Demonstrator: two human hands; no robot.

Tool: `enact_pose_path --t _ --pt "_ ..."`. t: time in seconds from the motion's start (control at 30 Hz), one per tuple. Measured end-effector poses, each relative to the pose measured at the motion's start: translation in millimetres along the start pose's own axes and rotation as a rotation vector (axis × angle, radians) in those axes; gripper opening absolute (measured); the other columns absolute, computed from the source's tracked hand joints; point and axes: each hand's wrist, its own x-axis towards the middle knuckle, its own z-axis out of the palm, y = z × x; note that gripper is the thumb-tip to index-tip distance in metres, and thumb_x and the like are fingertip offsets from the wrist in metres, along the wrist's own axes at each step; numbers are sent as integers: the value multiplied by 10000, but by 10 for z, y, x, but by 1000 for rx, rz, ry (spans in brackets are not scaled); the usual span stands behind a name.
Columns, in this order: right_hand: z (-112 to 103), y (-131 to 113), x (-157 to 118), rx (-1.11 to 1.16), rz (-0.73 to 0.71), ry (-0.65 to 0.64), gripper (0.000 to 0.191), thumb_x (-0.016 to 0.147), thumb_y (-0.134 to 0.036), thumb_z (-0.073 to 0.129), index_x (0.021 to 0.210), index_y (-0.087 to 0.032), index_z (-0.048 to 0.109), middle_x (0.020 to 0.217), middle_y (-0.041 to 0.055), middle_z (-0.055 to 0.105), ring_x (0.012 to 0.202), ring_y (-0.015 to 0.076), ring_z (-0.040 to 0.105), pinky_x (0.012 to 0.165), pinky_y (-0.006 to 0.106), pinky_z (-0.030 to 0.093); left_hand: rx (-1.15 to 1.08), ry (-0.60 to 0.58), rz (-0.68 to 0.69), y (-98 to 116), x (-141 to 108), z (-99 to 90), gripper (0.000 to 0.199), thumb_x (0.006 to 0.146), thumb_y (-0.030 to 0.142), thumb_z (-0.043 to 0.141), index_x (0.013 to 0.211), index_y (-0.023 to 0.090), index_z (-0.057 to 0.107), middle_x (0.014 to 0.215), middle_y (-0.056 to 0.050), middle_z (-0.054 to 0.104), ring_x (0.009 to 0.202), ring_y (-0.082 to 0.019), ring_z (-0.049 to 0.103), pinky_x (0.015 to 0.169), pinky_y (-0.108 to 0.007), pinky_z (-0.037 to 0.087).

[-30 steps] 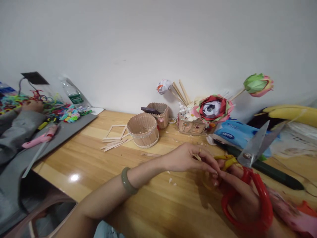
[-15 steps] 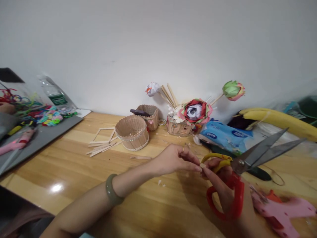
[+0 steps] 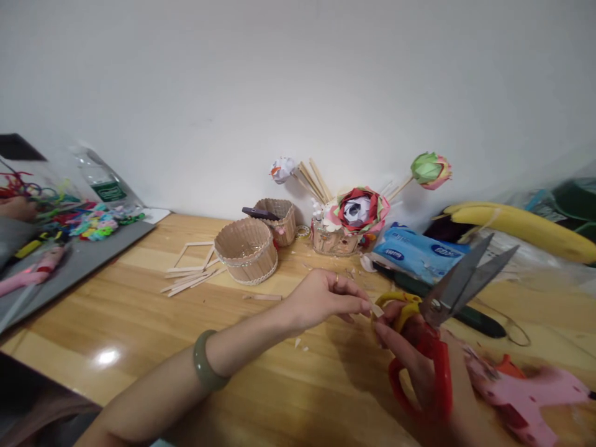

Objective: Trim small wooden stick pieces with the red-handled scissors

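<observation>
1. Head view, at the fingertips: the left hand (image 3: 321,301) pinches a small pale wooden piece (image 3: 377,310) between thumb and fingers, above the right half of the table (image 3: 139,316). The piece juts toward the right hand (image 3: 413,361), whose fingertips are just beside its far end; whether they touch it, I cannot tell.

2. The right hand's fingers are curled through the handles of a pair of scissors (image 3: 436,305), one loop yellow, one red. The metal blades stand apart, tilted up and away from the piece toward the table's back right corner.

3. Materials and shapes: the table is glossy, grained wood. Thin flat sticks (image 3: 193,284) lie loosely fanned left of a round, scallop-rimmed basket (image 3: 251,264) with pale beaded trim. Behind it, a dark phone (image 3: 261,213) rests across a smaller basket (image 3: 285,228). Near the back edge, folded-paper flowers (image 3: 361,210) stand over a decorated basket (image 3: 333,242).

4. Edges and room: a broad stretch of wood runs between the sticks and the near left edge, beside the left forearm. The right side is tighter: a pink glue gun (image 3: 531,397) lies just beside the right wrist, and a blue soft pack (image 3: 414,251) sits close behind the blades.
</observation>
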Motion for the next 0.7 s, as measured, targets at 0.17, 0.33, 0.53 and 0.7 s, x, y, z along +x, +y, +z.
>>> enact_pose_path --t 0.17,0.33,0.53,0.7 --pt "40 -30 -29 47 -5 23 277 708 -466 630 741 -214 521 619 -14 530 553 150 493 514 267 401 10 -17 1 12 -14 -5 79 612 170 694 655 120 650 609 27 624 583 -76 548 580 -211 434" --pt "51 27 9 40 -36 61 254 729 -433 635 706 -220 498 652 -19 501 609 146 494 567 269 400 87 -48 -34 -17 8 -36 54 636 153 676 669 120 649 628 32 612 595 -71 537 575 -204 433" --pt "-11 123 29 -58 -35 -13 252 719 -425 649 658 -221 514 617 -17 509 580 146 486 536 267 378 216 -112 -22 5 7 -96 41 664 148 652 694 123 640 647 30 606 601 -66 530 583 -202 425" --pt "12 17 4 -102 8 3 236 679 -426 644 642 -224 527 610 -8 528 565 151 496 495 254 388 311 -109 -16 7 14 -121 120 606 204 723 667 125 655 600 35 589 579 -66 507 586 -207 399"
